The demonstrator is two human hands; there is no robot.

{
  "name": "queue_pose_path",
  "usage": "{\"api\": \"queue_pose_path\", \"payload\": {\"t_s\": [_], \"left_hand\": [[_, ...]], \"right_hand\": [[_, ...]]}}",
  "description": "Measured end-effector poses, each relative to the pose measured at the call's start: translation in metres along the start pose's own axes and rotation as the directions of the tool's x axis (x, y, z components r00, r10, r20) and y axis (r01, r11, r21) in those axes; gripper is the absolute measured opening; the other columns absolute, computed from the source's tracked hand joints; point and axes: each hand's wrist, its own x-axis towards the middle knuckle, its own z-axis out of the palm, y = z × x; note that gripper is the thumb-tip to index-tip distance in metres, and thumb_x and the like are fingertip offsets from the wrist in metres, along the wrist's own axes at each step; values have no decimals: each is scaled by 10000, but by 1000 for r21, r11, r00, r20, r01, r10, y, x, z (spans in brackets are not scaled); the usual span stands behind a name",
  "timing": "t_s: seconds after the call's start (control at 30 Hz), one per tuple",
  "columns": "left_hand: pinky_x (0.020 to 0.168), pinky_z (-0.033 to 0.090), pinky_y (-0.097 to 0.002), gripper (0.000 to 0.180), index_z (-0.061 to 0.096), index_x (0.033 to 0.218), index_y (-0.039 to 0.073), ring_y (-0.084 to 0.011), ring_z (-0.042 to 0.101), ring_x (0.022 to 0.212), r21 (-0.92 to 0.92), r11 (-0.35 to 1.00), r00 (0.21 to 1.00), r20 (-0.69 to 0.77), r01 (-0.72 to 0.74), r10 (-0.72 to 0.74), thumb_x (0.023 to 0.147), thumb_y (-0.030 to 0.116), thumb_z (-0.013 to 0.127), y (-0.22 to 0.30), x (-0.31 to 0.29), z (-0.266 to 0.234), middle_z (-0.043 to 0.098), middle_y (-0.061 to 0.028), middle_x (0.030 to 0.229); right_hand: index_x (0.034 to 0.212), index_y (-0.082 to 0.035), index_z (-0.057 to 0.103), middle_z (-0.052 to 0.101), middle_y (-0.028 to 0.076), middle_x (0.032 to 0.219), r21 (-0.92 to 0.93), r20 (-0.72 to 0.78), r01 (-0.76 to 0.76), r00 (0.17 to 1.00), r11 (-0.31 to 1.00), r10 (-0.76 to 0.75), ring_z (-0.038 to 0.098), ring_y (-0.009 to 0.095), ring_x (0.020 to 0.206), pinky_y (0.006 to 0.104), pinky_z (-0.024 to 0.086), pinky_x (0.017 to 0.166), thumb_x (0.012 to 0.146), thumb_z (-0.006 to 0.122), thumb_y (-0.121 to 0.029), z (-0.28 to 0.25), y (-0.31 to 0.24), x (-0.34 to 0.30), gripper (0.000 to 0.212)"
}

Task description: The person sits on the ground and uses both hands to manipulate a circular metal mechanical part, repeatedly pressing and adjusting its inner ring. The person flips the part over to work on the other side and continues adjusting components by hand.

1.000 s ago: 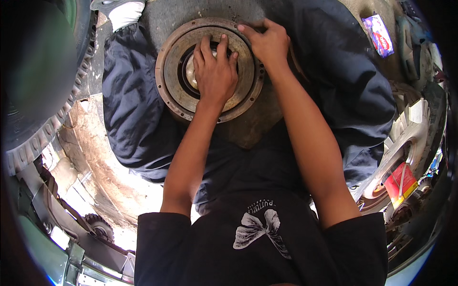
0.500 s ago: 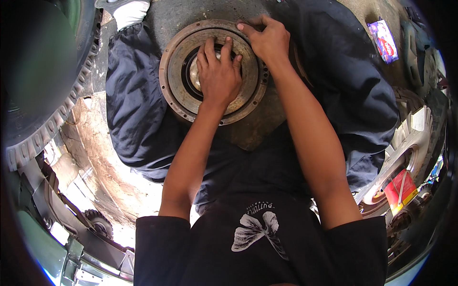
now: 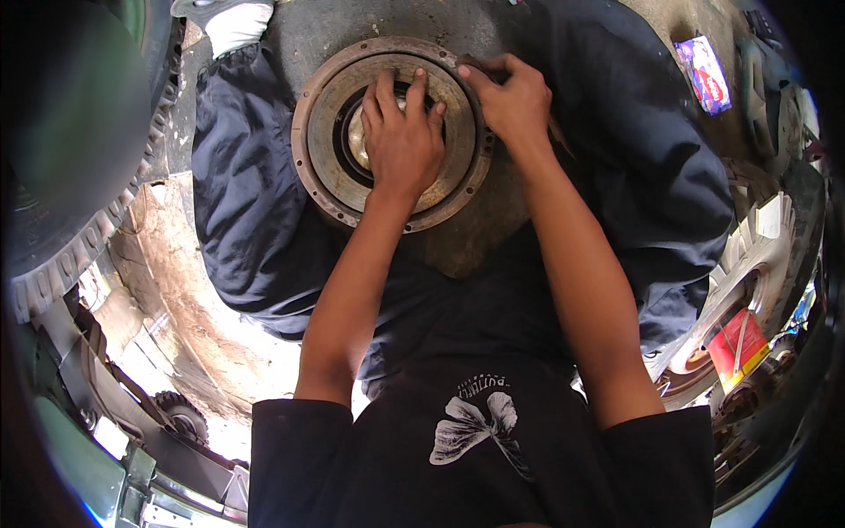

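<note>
A round, rust-brown metal clutch pressure plate [image 3: 326, 88] with small holes along its rim lies flat between my legs. Across its inner ring rests my left hand [image 3: 401, 132], fingers spread and partly over the central opening. At the upper right of the rim is my right hand [image 3: 515, 92], its thumb and fingers closed in a pinch. A small dark piece shows at those fingertips, too little of it visible to name.
Dark trousers [image 3: 251, 185] flank the plate on both sides. A large tyre [image 3: 66, 264] stands at the left, another wheel [image 3: 744, 264] at the right. A purple packet [image 3: 704, 75] lies at the upper right, and a red and yellow box [image 3: 738, 352] sits lower right.
My right hand has shifted slightly right and down along the plate's rim. The left hand stays in place on the inner ring.
</note>
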Motion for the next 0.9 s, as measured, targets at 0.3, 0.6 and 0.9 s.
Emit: {"api": "queue_pose_path", "payload": {"t_s": [0.3,0.6,0.9], "left_hand": [[1150,370,-593,491,585,1464,69,-477,403,1402,2,1000,1000,26,-12,12,1043,314,648,5,3,1,418,-246,1524],[1140,379,-593,493,586,1466,66,-473,419,1388,21,1000,1000,1,-20,20,1039,303,658,4,1,4,424,-244,1512],[1148,375,-589,488,591,1466,77,-469,424,1386,7,1000,1000,-2,5,-5,1043,313,648,3,1,0,428,-240,1514]], "right_hand": [[1038,-85,816,807,157,982,-18,-25,10,1000,1000,-10,768,355,961,445,572,907,804,879,-494,11,-7,22,476],[1049,-62,804,804,163,1010,23,48,2,999,1000,-3,761,349,996,468,567,931,790,898,-447,1,-6,17,474],[1074,-106,825,807,167,1000,-1,50,-46,998,999,46,772,349,986,425,572,916,803,870,-550,-6,9,-6,521]]}}
